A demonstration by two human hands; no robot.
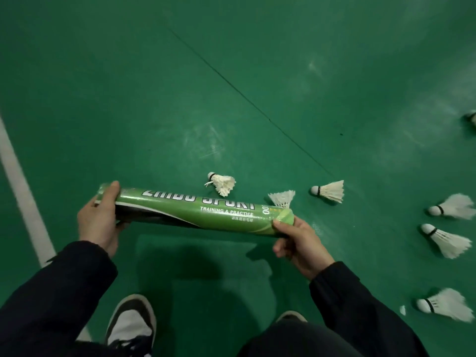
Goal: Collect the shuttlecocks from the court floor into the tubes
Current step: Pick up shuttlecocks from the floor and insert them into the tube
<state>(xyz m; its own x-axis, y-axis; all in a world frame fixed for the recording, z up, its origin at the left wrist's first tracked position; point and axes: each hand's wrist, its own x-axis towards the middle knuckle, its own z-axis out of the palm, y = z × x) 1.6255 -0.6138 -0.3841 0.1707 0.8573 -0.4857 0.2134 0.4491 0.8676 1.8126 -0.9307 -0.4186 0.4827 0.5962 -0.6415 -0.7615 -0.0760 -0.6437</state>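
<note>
Both hands (pixel 99 220) (pixel 296 243) grip green tube (pixel 195 211) ends.

floor (pixel 128 86): green court mat | white line (pixel 18 181): left edge | dark seam (pixel 244 96): diagonal | sheen: soft glare patches
</note>
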